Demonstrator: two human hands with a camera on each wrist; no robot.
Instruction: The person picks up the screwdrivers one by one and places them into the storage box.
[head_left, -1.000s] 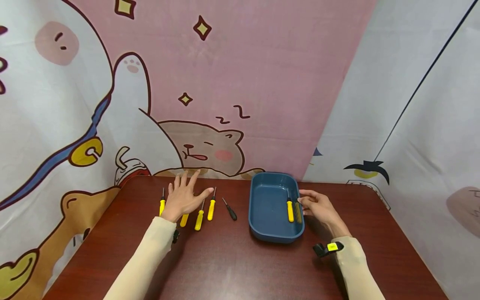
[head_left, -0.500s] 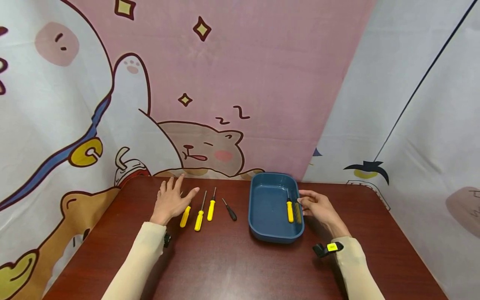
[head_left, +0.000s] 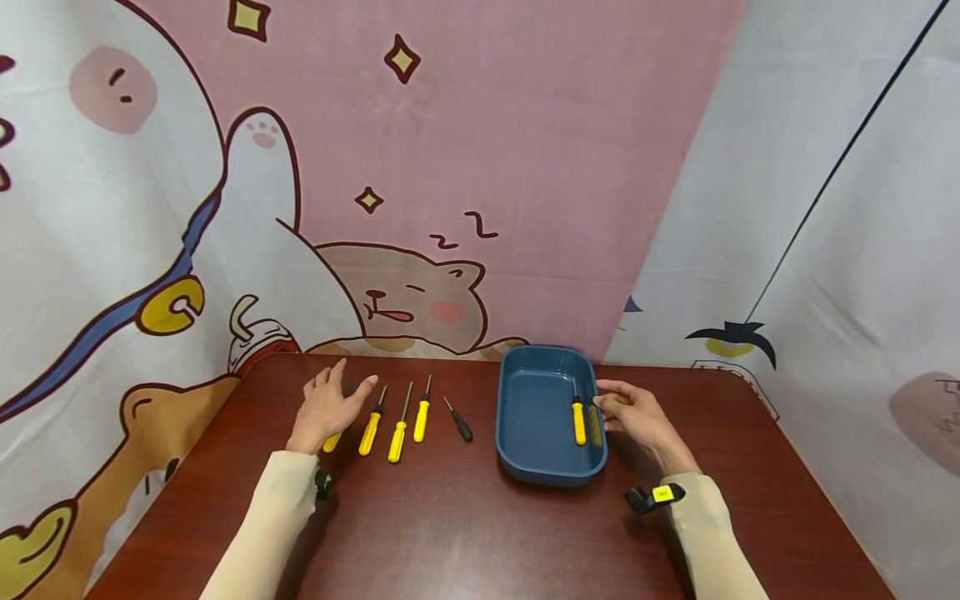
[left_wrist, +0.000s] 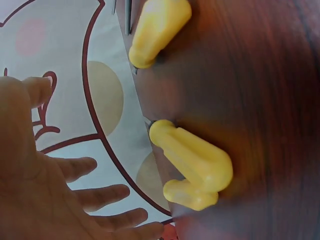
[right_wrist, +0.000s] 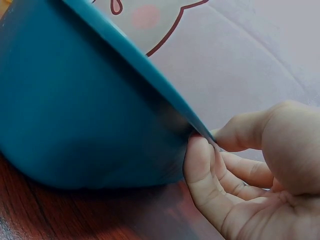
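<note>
My left hand (head_left: 326, 412), fingers spread, hovers over the leftmost of the screwdrivers and partly hides a yellow handle (head_left: 332, 442). In the left wrist view the palm and fingers hold nothing, and a yellow screwdriver handle (left_wrist: 195, 155) lies on the table beyond the fingertips. To the hand's right lie more yellow screwdrivers, one (head_left: 370, 433) closest to the thumb. On the right, my right hand (head_left: 637, 417) pinches the side rim of a blue tray (head_left: 551, 475) between thumb and fingers. Inside the tray rests one yellow screwdriver (head_left: 579, 423).
A small black-handled screwdriver (head_left: 462, 427) lies between the yellow ones and the tray. The dark red tabletop (head_left: 480, 533) ends at a cartoon-printed cloth (head_left: 555, 208) behind it.
My left hand has moved left and slightly toward me, uncovering yellow screwdrivers that it hid before. My right hand and the tray stay where they were.
</note>
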